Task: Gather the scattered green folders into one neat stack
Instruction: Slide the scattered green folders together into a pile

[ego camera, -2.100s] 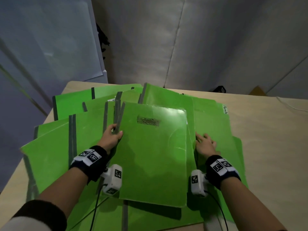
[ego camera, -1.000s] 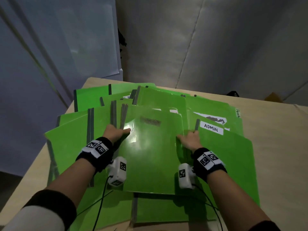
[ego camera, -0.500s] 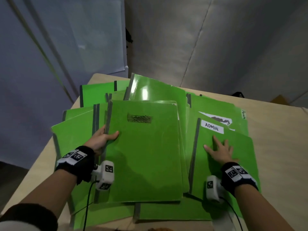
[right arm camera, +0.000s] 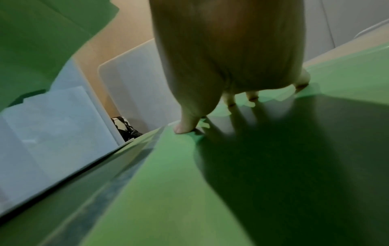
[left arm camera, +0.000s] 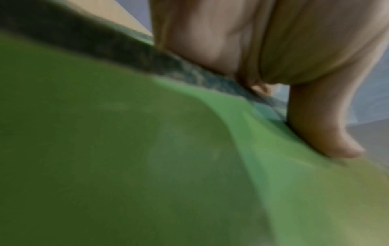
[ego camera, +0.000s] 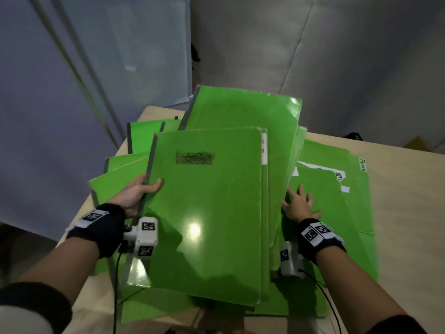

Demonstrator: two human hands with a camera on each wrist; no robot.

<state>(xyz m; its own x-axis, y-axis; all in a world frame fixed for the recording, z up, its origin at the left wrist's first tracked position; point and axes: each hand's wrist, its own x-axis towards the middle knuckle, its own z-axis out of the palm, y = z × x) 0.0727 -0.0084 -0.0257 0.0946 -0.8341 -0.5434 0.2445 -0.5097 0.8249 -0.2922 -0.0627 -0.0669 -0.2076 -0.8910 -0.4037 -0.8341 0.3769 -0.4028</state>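
folders (ego camera: pixel 204 213) sit in a messy pile on the table's (ego camera: pixel 409 213) left side. left hand (ego camera: pixel 134 194) grips the lifted bunch by its long left edge. right hand (ego camera: pixel 299 206) lies flat and open on a folder just right of it.

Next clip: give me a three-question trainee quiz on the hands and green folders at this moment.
1. True or false: the left hand grips the spine edge of the top folder.
2. The right hand is: A) gripping a folder, B) lying flat with fingers spread on a lower folder, C) off the table.
3. Fill in: the top folder's label is ___ out.

Key: 1 true; 2 B; 3 scribbled.
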